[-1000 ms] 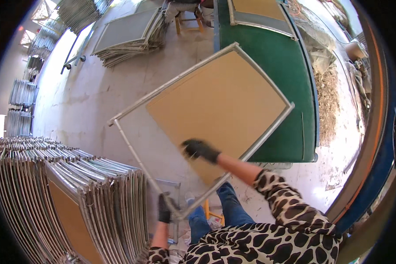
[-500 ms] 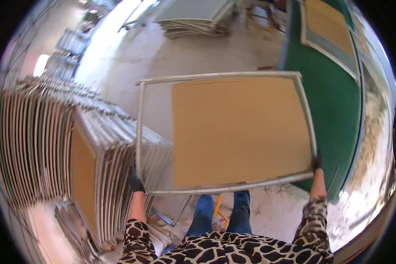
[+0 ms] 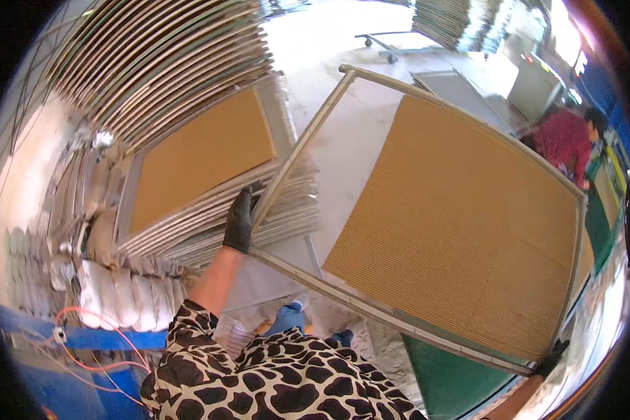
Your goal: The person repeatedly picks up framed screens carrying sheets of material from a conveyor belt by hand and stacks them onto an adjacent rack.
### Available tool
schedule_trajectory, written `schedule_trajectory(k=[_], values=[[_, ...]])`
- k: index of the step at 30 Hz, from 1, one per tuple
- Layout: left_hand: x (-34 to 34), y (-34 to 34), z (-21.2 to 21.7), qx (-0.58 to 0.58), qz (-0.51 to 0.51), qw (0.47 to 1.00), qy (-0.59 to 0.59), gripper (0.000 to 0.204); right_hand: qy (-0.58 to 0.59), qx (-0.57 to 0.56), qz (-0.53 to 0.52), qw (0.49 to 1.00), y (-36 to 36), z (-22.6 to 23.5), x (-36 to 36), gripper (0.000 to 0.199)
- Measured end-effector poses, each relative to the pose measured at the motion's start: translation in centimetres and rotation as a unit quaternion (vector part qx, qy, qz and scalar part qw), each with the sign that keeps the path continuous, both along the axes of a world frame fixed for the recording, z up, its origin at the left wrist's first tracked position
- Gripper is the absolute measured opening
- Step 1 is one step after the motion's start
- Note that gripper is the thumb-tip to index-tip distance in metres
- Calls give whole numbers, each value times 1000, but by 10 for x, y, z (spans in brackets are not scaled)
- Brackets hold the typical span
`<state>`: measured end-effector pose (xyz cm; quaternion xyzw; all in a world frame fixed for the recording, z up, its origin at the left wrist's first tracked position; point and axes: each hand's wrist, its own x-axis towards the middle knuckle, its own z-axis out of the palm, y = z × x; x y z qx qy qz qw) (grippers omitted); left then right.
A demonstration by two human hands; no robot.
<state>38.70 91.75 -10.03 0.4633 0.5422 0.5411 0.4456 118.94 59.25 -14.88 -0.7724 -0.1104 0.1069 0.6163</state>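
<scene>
A wide, light-coloured frame [image 3: 385, 312] with see-through mesh is held in front of me, slanting down to the right. On its mesh lies a tan, finely ribbed sheet [image 3: 462, 224], which leaves a strip of mesh bare on the left. My left hand [image 3: 239, 220], in a dark glove, grips the frame's near left corner. Its near right corner is in my right hand [image 3: 551, 358], also dark-gloved and partly hidden by the frame. Just beyond my left hand, a pile of similar frames [image 3: 189, 241] leans over, its front one bearing another tan sheet [image 3: 203, 161].
A long row of stacked frames [image 3: 168, 63] fills the upper left. Part of a green table [image 3: 448, 378] shows under the held frame. A person in a red top [image 3: 563, 143] is at the far right. Pale bundles [image 3: 122, 297] and an orange hose [image 3: 94, 367] lie lower left.
My view has swung, so the stacked frames now sit higher and closer to centre. The held frame has gone from nearly level to tilted, right end lower. Both hands keep their hold.
</scene>
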Motion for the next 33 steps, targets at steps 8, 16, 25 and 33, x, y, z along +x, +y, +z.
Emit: schedule_trajectory(k=[8, 16, 25, 33], values=[[-135, -26, -2, 26, 237, 969, -58, 43, 35, 56, 247, 967, 237, 34, -92, 64], [-401, -91, 2, 45, 394, 917, -40, 44, 1, 33, 490, 871, 420, 42, -342, 66], [-623, -111, 1, 59, 476, 878, 13, 45, -3, 18, 518, 855, 545, 38, -620, 60], [-701, -100, -3, 32, 487, 872, 22, 45, -292, 33, 530, 796, 588, 2, -703, 67]])
